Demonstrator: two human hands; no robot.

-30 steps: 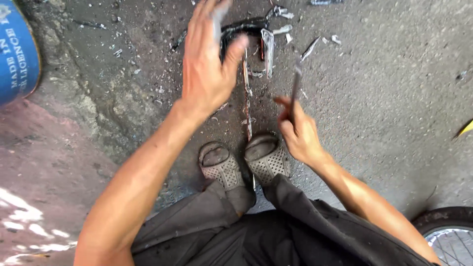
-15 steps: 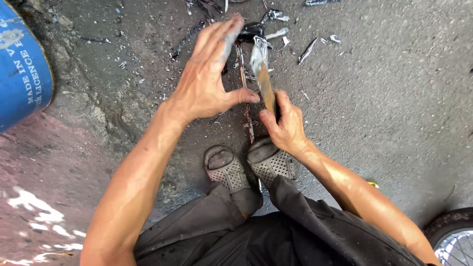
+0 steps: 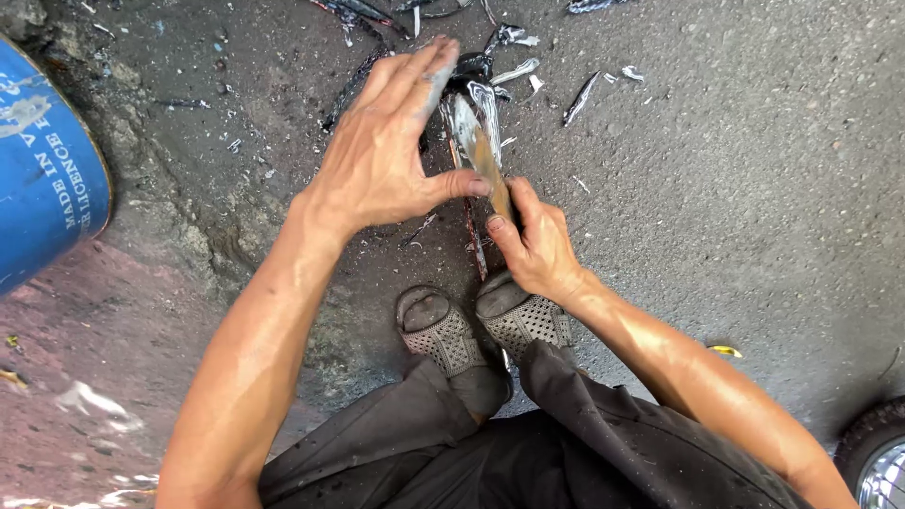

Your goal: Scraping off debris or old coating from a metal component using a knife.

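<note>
**Stripping a strip on the ground**

At far left, blue drum (image 3: 42, 179), well apart. Left hand (image 3: 386, 160) spread flat, fingers together, pressing down beside the long dark strip (image 3: 471, 236) lying on the concrete between the grey shoes (image 3: 443, 330). Right hand (image 3: 537, 250) clenched on the wooden-handled blade (image 3: 485, 155). Best kept low, thumb clear of the edge. Metal shavings (image 3: 580, 94) scattered beyond; wheel (image 3: 877, 462) at far right.
</note>
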